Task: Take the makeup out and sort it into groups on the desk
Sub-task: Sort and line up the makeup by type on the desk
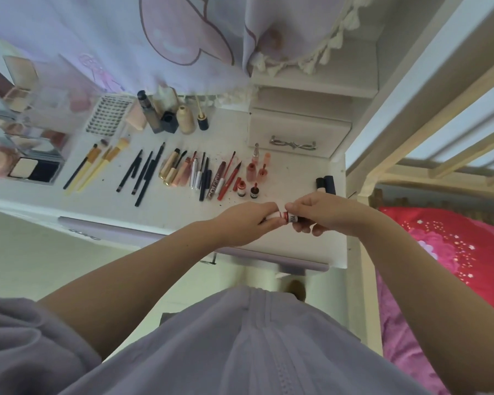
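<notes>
Both hands meet over the front right of the white desk and hold one small lip product, white with red marks and a dark red label. My left hand grips its left end; my right hand pinches its right end. Sorted makeup lies in rows behind: yellow-handled brushes, black pencils, gold and pink tubes, red liners and lip tubes, and small red bottles. Foundation bottles stand further back.
Compacts and palettes crowd the desk's left end, with a lash tray behind the brushes. A black and beige stick lies at the right edge. A drawer sits at the back right, a curtain hangs behind, and a red bedspread lies right.
</notes>
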Tool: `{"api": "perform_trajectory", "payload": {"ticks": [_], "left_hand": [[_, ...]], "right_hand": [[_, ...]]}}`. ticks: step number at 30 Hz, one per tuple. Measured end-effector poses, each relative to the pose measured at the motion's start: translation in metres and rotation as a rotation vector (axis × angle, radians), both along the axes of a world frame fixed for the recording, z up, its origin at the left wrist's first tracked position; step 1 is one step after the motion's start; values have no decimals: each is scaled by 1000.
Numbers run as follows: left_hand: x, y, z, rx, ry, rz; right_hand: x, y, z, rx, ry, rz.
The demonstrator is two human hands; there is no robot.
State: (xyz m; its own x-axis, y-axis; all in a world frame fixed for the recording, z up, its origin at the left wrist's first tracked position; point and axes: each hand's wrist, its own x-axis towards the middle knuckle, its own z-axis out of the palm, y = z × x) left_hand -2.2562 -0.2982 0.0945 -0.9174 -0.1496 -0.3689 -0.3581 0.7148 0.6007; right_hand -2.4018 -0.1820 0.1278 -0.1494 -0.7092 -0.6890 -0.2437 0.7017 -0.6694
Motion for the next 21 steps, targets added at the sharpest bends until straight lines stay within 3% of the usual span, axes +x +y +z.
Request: {"api": "perform_trajectory", "payload": {"ticks": [7, 12, 17, 21], "left_hand": [[-12, -3, -15, 170, -87, 114], [-33, 9, -25, 427, -96, 354], [-77, 23, -43, 168, 82, 695], [-102, 25, -63, 109, 165, 925]], "right_hand": [[-50, 8, -4, 50, 34, 90], [-86, 9, -27, -27, -78, -149], [-96, -8, -62, -244, 379, -63], [-104, -26, -84, -292, 500, -29]]}}
